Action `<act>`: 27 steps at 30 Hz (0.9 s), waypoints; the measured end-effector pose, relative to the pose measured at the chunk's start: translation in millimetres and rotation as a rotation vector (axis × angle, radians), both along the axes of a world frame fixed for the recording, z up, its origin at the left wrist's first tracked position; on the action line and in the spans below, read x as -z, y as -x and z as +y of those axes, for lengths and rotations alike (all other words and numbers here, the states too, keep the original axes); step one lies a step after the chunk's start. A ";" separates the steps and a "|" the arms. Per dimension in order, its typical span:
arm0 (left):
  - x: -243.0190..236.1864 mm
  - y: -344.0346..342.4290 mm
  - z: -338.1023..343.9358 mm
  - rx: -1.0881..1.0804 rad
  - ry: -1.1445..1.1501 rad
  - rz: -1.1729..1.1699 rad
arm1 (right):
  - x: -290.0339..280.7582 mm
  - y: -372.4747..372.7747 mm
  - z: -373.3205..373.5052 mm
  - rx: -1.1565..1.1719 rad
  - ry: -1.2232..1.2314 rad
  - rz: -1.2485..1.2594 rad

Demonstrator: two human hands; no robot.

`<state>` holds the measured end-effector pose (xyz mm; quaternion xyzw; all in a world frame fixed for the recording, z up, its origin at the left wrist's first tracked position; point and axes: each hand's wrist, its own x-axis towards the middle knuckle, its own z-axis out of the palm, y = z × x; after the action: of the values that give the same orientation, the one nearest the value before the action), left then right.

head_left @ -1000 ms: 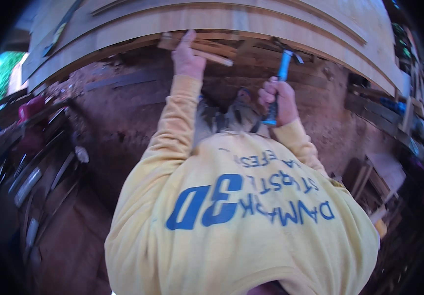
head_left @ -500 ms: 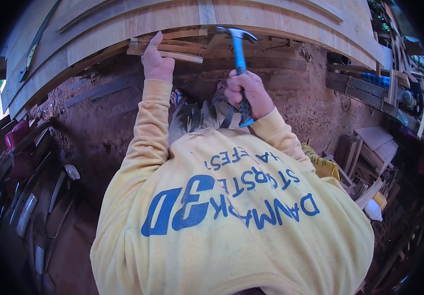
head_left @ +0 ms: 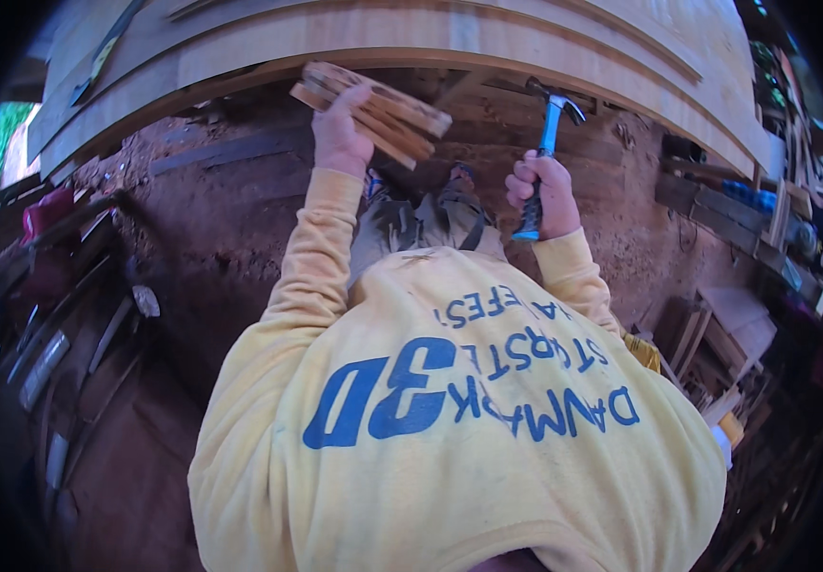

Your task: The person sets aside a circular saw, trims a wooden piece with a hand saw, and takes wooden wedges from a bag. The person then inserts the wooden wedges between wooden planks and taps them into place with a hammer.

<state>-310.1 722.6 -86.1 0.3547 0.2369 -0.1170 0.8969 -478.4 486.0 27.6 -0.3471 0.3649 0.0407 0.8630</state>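
My left hand point(head_left: 343, 133) is closed around a small bundle of wooden strips point(head_left: 394, 112), gripped near their left end and tilted down to the right. They are just off the near edge of the wooden workbench point(head_left: 354, 30). In my right hand point(head_left: 547, 191) is a claw hammer point(head_left: 551, 124) with a blue and black handle, held upright with its metal head up. The hammer head is close to the bench edge, apart from the wood strips.
Wide boards lie on the bench, with a handsaw point(head_left: 97, 63) at its far left. A stack of scrap wood point(head_left: 717, 334) stands on the right. At the left are dark offcuts and a red object point(head_left: 47, 215). Reddish earth floor point(head_left: 211, 224) lies below.
My left hand has pulled the wooden strips out from the bench edge and tilted them. My right hand has moved right with the hammer, away from the strips.
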 end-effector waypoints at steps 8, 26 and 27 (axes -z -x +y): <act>-6.0 1.9 113.6 -0.083 0.115 -0.048 | 9.3 -15.0 54.6 -0.169 -0.031 0.018; -29.5 -100.1 159.3 -0.108 -0.023 0.002 | 6.7 -43.0 84.5 -0.218 -0.099 -0.045; -30.8 -99.5 159.6 -0.156 -0.028 0.000 | 5.8 -44.7 87.3 -0.212 -0.104 -0.038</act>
<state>-210.5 882.2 -55.3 0.3476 0.2655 -0.0434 0.8982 -433.7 573.4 21.8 -0.3390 0.3071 0.1438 0.8776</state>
